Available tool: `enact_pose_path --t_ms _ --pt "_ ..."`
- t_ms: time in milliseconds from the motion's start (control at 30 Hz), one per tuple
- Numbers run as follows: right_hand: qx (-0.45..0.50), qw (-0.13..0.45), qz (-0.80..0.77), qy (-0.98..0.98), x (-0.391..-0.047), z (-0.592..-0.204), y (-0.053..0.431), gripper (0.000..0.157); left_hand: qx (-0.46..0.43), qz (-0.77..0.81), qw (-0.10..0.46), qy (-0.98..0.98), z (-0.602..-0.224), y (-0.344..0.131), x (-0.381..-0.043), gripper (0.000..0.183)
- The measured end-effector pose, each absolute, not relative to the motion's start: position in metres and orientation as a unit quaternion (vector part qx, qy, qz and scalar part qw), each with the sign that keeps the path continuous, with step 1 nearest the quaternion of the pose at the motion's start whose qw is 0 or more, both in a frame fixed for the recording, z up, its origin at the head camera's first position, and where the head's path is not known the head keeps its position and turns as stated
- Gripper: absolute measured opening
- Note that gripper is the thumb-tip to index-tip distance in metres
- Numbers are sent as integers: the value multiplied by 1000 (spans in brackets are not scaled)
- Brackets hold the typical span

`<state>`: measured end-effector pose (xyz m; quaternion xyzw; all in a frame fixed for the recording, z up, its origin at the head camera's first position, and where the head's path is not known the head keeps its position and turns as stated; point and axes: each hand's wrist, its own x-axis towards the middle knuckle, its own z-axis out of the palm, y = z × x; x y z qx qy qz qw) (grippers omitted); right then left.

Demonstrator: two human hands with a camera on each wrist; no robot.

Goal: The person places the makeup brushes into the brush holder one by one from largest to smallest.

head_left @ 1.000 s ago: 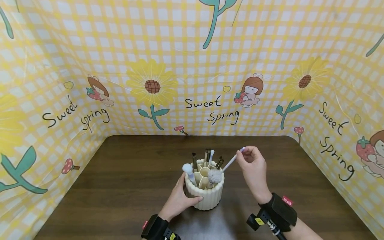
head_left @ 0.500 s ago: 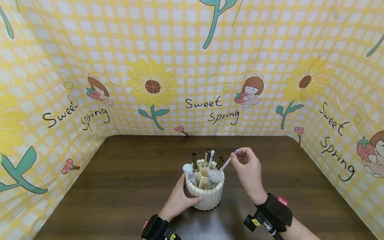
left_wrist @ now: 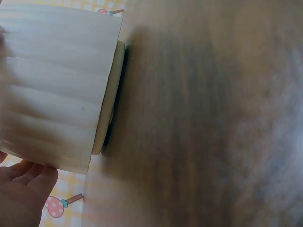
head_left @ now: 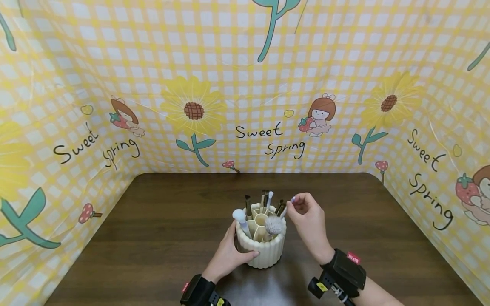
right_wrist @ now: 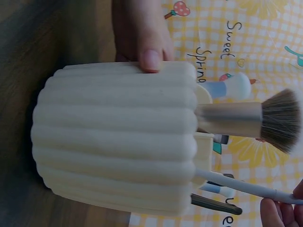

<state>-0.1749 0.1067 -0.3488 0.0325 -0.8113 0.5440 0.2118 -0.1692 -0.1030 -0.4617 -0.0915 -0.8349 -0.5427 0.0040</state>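
A cream, ribbed makeup brush holder with several compartments stands upright on the table. My left hand grips its left side, the thumb across the front and the fingers round the back; in the right wrist view that thumb presses on the rim's outside. My right hand pinches a thin, pale lilac makeup brush near its upper end. The brush slants, its lower end inside the holder's right compartment and hidden there. In the holder stand a fluffy grey brush, a white-tipped lilac brush and several dark-handled ones.
A dark brown wooden table lies under everything. Yellow-and-white checked cloth printed with sunflowers closes off the back and both sides. A black strap with a camera sits on each wrist, the right one fully in view.
My right hand has moved left and slightly down, sliding the lilac brush deeper into the holder, so less of it shows. My left hand and the holder have stayed put.
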Motion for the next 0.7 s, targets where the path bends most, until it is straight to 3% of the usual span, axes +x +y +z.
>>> enact_pose_path --t_ms 700 --pt "47 176 505 -844 -177 -376 95 9 -100 -549 10 -830 -463 -103 -169 114"
